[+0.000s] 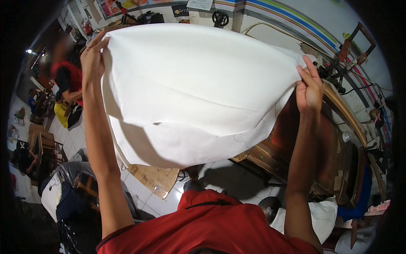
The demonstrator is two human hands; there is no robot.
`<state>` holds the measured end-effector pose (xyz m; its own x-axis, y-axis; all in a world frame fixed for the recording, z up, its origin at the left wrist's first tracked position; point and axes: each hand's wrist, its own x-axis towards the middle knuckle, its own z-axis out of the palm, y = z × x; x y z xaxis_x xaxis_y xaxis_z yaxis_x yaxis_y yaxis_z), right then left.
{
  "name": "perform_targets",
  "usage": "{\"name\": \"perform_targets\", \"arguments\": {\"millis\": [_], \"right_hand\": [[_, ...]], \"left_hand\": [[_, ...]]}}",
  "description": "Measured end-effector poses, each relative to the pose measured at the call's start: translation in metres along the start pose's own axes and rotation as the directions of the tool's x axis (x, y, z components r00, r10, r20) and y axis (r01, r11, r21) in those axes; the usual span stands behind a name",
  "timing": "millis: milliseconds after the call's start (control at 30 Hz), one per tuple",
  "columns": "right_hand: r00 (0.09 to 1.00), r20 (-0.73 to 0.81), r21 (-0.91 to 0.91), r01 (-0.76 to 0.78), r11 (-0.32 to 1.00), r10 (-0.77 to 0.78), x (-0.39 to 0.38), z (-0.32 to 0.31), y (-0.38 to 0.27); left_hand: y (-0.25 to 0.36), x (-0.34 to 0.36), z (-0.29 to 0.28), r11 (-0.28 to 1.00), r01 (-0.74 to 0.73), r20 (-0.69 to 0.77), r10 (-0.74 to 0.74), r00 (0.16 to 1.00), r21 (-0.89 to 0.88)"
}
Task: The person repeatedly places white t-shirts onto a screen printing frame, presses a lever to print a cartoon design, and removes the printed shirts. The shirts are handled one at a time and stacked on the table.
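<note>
Because both sides are held up, the white sheet (pixel 190 80) hangs spread in midair, partly hiding the brown worktop (pixel 282 129). The left hand (pixel 92 58) pinches its upper-left corner, the right hand (pixel 311 89) its right edge, apparently to limit sagging.

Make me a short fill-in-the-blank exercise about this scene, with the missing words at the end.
1. The left hand and the right hand hold up a cloth coloured ____.
2. Of these two hands, the one lower in the picture is the ____ one.
3. The shirt at the lower edge is coloured ____.
4. A co-worker in red and black appears toward the picture's ____ edge.

Missing words: white; right; red; left
</note>
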<state>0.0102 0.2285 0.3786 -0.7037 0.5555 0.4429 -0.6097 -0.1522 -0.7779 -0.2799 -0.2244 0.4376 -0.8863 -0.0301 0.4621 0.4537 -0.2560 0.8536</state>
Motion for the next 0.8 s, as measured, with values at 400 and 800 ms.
{"name": "perform_targets", "arguments": {"millis": [400, 800], "right_hand": [[0.972, -0.183, -0.194, 0.114, 0.974, -0.150, 0.099, 0.072, 0.067], [0.960, -0.270, -0.229, -0.138, 0.964, 0.074, -0.046, 0.134, 0.079]], "left_hand": [[-0.105, 0.188, 0.037, 0.997, 0.012, 0.262, 0.009, 0.965, -0.081], [-0.120, 0.111, -0.054, 0.982, 0.161, 0.445, -0.188, 0.875, 0.100]]}}
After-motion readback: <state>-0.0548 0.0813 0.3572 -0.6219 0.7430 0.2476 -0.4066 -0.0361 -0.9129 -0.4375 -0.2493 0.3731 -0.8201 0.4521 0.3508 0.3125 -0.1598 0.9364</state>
